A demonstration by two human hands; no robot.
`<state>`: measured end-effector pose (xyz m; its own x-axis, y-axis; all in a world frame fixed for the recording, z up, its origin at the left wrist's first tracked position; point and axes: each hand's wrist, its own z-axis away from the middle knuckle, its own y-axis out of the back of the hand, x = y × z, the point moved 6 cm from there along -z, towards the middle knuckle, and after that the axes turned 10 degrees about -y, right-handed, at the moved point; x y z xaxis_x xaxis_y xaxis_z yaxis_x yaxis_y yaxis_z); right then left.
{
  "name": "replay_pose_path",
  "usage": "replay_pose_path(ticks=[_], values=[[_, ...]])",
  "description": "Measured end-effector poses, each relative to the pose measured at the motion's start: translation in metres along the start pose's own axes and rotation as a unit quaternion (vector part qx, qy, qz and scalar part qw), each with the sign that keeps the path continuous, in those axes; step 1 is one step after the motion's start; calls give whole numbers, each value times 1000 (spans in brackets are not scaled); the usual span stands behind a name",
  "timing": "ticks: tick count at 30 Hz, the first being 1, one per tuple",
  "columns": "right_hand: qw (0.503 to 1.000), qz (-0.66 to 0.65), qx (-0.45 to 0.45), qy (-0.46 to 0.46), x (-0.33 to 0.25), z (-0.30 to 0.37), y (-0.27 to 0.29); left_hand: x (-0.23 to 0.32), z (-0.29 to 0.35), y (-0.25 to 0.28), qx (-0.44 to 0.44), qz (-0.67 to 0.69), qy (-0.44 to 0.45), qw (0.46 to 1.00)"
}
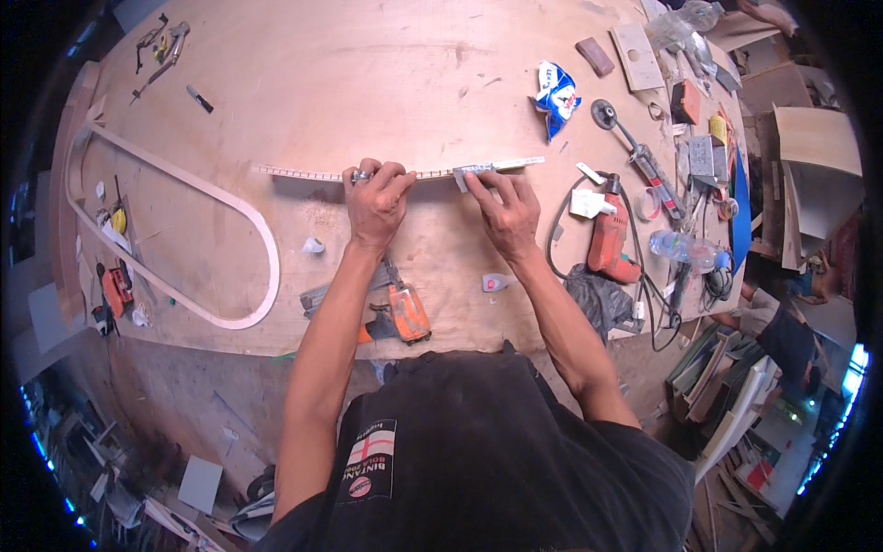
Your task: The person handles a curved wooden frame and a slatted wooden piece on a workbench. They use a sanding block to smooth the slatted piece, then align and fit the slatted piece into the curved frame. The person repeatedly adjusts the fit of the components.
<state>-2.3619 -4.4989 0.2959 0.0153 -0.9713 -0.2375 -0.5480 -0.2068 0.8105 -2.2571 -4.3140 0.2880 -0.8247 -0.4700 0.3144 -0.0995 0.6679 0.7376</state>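
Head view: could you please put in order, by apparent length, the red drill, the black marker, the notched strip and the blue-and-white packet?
Longest: notched strip
Then: red drill
Then: blue-and-white packet
Shortest: black marker

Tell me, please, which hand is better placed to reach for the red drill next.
Probably the right hand: it is nearer the red drill, though it pinches a pale piece at the notched strip. The left hand is farther away, gripping that strip.
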Motion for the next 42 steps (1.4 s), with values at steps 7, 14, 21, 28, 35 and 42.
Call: replay_pose_path(ticks=[7, 14, 21, 28, 35, 42], values=[[999, -18, 28, -5, -26, -3, -8, -2, 0, 0, 11, 5, -5, 1000], [997, -42, 5, -60, -5, 10, 10, -4, 2, -2, 3, 12, 2, 1000], [957, 60, -47, -278, 81, -22, 48, -5, 2, -3, 17, 7, 2, 1000], [951, 94, -91, -281, 60, -30, 44, -4, 1, -1, 26, 17, 1, 1000], [979, 33, -101, -174, -19, -26, 13, -7, 3, -2, 22, 24, 7, 999], [971, -49, -109, -208, -27, -26, 32, -20, 0, 6, 9, 38, -13, 999]])
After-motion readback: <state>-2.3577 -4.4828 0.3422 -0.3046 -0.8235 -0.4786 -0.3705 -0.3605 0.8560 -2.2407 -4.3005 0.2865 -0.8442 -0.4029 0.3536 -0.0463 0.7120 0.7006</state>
